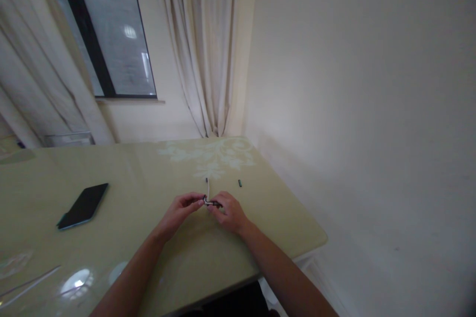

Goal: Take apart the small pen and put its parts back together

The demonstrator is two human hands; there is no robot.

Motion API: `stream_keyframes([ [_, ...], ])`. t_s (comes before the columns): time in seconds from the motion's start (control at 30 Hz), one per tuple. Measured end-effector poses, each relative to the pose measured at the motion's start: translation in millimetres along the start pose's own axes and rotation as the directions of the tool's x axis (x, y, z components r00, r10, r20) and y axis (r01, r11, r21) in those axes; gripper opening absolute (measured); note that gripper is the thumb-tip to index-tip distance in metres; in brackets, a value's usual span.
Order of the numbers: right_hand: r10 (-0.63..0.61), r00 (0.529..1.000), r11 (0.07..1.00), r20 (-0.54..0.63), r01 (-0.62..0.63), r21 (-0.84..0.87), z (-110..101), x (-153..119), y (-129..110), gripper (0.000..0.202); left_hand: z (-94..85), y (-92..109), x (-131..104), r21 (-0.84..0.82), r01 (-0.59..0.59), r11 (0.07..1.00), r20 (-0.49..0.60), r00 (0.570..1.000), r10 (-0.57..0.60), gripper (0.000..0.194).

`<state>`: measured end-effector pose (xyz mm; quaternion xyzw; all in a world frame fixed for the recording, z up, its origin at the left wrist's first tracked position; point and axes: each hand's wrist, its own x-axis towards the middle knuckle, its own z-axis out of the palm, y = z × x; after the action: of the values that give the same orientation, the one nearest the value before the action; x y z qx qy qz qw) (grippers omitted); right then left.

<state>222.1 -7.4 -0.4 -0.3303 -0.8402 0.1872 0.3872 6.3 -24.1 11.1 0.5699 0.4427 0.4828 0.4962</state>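
Observation:
Over the table, my left hand (182, 210) and my right hand (229, 212) meet with fingertips almost touching. Between them is a short white cable (208, 189) with a dark end piece that points away from me. A small dark and silvery piece (212, 203), at the near end of the cable, is pinched by my right fingers. My left thumb and forefinger are closed on the same near end, where a dark loop shows. Exact details of the piece are too small to make out. Beyond my right hand lies a small dark green-black stick-like object (240, 183).
The pale green table (290, 213) has a glossy top and a rounded right corner, close to a white wall (353, 109). A black tablet-like flat object (84, 205) lies at left. A thin pale strip (31, 285) is at the near left. Curtains (208, 49) hang behind.

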Motion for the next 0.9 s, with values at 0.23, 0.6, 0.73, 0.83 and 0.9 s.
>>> stream_keyframes([
  [0.23,0.015,1.0,1.0,0.009,-0.015,0.003,1.1,-0.7,1.2,0.015,-0.6,-3.5,2.1,0.019,-0.008,1.0,0.0,1.0,0.008,0.035],
  [0.6,0.021,1.0,1.0,0.005,-0.021,0.001,-0.2,-2.0,1.0,0.015,1.0,-2.5,2.5,-0.001,-0.009,1.0,0.018,1.0,0.009,0.034],
  [0.73,0.024,0.999,1.0,0.021,-0.024,0.003,0.4,-2.1,3.2,0.022,-1.5,2.8,0.1,-0.046,-0.02,0.999,0.144,0.989,0.026,0.06],
  [0.83,0.032,0.999,0.999,0.017,-0.032,0.006,0.7,-2.0,4.1,0.028,-1.3,3.4,0.1,-0.059,-0.034,0.998,0.169,0.985,0.043,0.056],
  [0.9,0.038,0.999,0.999,0.016,-0.038,0.01,0.8,-2.0,4.4,0.031,0.3,2.3,1.3,-0.057,-0.036,0.998,0.156,0.987,0.045,0.051],
])
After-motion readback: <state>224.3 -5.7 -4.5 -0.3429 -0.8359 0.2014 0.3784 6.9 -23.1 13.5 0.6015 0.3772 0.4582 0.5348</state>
